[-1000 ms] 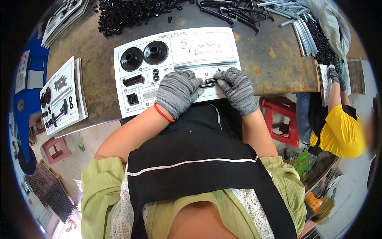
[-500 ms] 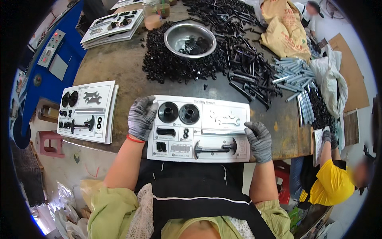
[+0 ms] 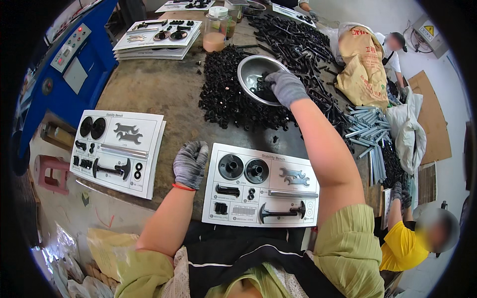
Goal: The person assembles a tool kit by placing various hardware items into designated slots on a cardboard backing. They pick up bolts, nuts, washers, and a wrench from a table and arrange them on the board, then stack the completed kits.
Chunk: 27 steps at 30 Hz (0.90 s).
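Washer picking, seemingly: your right hand (image 3: 286, 88) is in the bowl (image 3: 248, 71) at the black washers (image 3: 257, 92), hold unclear; left hand (image 3: 191, 163) curls beside the card (image 3: 263, 187), hold unclear. Likely needs a fingertip pinch.

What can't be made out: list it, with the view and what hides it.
Head view:
Right hand: its back hides whether it grips any dark rings in the metal bowl.
Left hand: its own back hides the palm.
Far co-worker's hand: the upper edge cuts off the body behind it.
Small black parts: too small and crowded to count.
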Motion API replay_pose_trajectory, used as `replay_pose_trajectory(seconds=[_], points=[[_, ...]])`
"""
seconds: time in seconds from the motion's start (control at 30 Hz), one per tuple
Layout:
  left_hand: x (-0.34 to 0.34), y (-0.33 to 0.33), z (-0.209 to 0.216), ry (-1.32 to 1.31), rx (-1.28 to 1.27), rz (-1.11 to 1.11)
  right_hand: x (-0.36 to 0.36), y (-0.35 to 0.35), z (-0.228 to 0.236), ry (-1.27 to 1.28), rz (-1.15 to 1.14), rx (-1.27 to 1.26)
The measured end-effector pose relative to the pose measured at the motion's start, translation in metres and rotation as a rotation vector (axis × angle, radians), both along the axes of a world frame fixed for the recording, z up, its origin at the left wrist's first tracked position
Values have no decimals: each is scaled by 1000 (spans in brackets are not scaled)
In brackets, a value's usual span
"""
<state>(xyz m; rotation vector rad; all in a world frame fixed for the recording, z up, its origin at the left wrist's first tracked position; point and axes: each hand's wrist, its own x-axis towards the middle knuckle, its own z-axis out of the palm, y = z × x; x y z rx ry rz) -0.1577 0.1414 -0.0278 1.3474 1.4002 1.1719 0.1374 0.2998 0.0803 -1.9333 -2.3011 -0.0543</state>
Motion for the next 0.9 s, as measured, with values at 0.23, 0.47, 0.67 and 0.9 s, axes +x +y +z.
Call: replay_pose_trajectory(seconds=[0.23, 0.47, 0.67, 0.9], points=[[-4, 1, -10, 117, 84, 16, -25, 59, -15, -239, -105, -193], [-1, 1, -4, -14, 16, 5, -7, 44, -9, 249, -185, -91], [-1, 3, -13, -25, 22, -9, 1, -38, 4, 1262, -265, -96], [-11, 11, -33, -36, 27, -36, 55, -225, -14, 1097, -392, 28]])
